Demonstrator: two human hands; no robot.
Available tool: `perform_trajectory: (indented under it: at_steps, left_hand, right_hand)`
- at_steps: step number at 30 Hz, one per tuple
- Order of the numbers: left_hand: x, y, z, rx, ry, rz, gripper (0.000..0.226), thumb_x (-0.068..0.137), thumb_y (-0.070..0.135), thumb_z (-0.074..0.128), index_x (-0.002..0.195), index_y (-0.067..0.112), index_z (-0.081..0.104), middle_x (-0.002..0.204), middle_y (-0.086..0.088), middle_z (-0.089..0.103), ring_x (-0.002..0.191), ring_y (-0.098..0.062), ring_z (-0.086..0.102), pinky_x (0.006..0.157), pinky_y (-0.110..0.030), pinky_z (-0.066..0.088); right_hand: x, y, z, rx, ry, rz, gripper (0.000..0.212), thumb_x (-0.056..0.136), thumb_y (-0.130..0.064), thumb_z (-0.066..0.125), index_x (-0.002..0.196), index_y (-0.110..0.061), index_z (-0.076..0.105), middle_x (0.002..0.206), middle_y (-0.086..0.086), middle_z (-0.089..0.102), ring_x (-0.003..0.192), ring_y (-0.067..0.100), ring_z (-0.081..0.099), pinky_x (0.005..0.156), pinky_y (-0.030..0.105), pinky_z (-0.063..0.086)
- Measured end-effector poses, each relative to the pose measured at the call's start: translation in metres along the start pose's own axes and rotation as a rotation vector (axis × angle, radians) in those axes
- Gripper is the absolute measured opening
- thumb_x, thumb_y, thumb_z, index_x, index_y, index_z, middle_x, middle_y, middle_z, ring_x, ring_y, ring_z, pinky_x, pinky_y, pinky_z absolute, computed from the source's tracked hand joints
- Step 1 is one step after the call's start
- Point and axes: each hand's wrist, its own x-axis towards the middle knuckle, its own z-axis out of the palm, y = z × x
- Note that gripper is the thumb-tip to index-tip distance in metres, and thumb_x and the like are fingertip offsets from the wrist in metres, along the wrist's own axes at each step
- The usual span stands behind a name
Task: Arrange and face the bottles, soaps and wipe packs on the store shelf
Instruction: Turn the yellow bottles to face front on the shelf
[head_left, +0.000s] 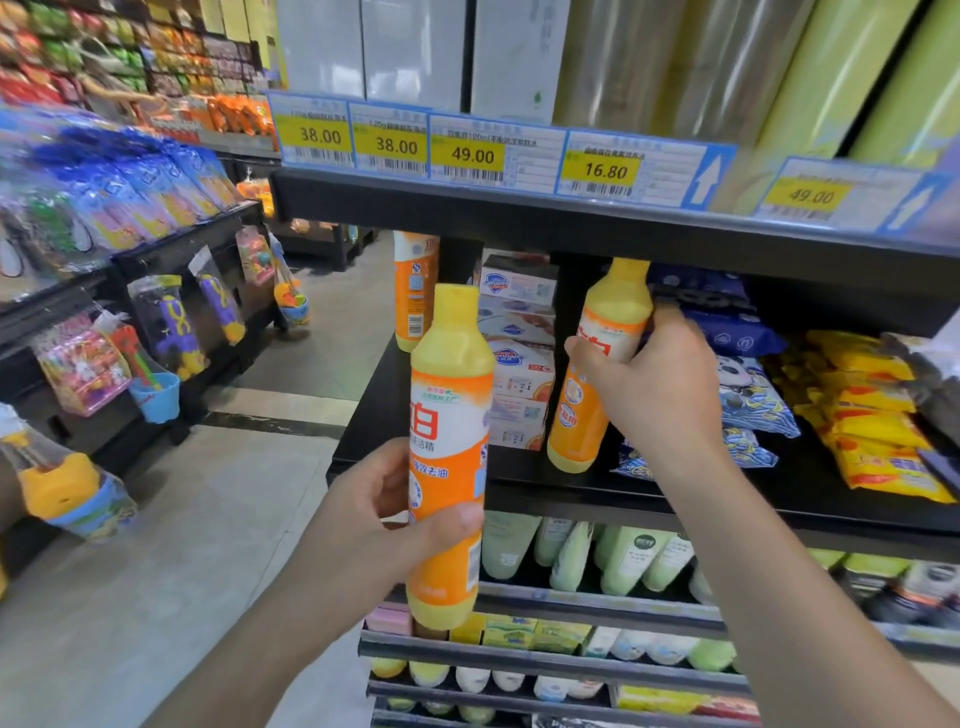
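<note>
**Two detergent bottles in hand at the black shelf; placement step under way**

Step in hand: judged to be the setting of bottles onto the black metal shelf. The left hand grips an orange-and-yellow plastic detergent bottle round its lower half, fingers curled behind and thumb across the front. This bottle is held in the air in front of the shelf's left front corner, not on it.

The right hand wraps a second orange-and-yellow detergent bottle at mid-body. Its base sits at or just above the shelf board; contact cannot be confirmed.

Orientation: both bottles stand with long axis near vertical, yellow caps up. The left-hand bottle is close to upright, label facing the camera. The right-hand bottle tilts, cap leaning right and back under the upper shelf, label partly hidden by the fingers.

Surroundings: a third orange bottle stands at the rear left, barcode side outward. White soap boxes are stacked between the bottles; blue wipe packs lie just right of the tilted bottle.

Next move, as a judgement: bring the right-hand bottle upright with its label forward, then set the left-hand bottle beside it on the bare board at front left. The rear bottle appears to need turning.
</note>
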Motion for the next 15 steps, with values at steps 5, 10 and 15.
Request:
perform_trajectory:
  at_steps: [5,10,15]
  left_hand:
    - [0.014,-0.003,-0.017,-0.003,-0.087,0.026,0.069,0.052,0.063,0.084,0.116,0.045,0.062,0.107,0.027,0.074,0.102,0.003,0.070,0.080,-0.024,0.055]
    - [0.023,-0.008,-0.027,-0.026,-0.165,0.031,0.058,0.065,0.060,0.090,0.114,0.046,0.062,0.104,0.029,0.073,0.098,0.006,0.069,0.080,-0.028,0.055]
    - [0.027,-0.015,-0.016,-0.053,-0.332,0.057,0.075,0.048,0.068,0.080,0.118,0.043,0.066,0.108,0.021,0.076,0.100,-0.001,0.072,0.084,-0.034,0.058]
  right_hand:
    - [-0.011,-0.005,-0.005,0.067,-0.011,0.075,0.042,0.083,-0.051,0.078,0.107,-0.025,0.056,0.094,-0.009,0.065,0.089,0.017,0.064,0.074,0.036,0.051]
    - [-0.045,-0.015,-0.021,0.167,0.041,0.115,0.033,0.085,-0.047,0.078,0.105,-0.027,0.061,0.091,-0.016,0.066,0.081,-0.001,0.062,0.064,0.020,0.044]
    - [-0.105,-0.016,-0.052,0.374,0.059,0.230,0.024,0.088,-0.044,0.076,0.106,-0.034,0.064,0.093,-0.013,0.074,0.085,0.002,0.070,0.071,0.025,0.056]
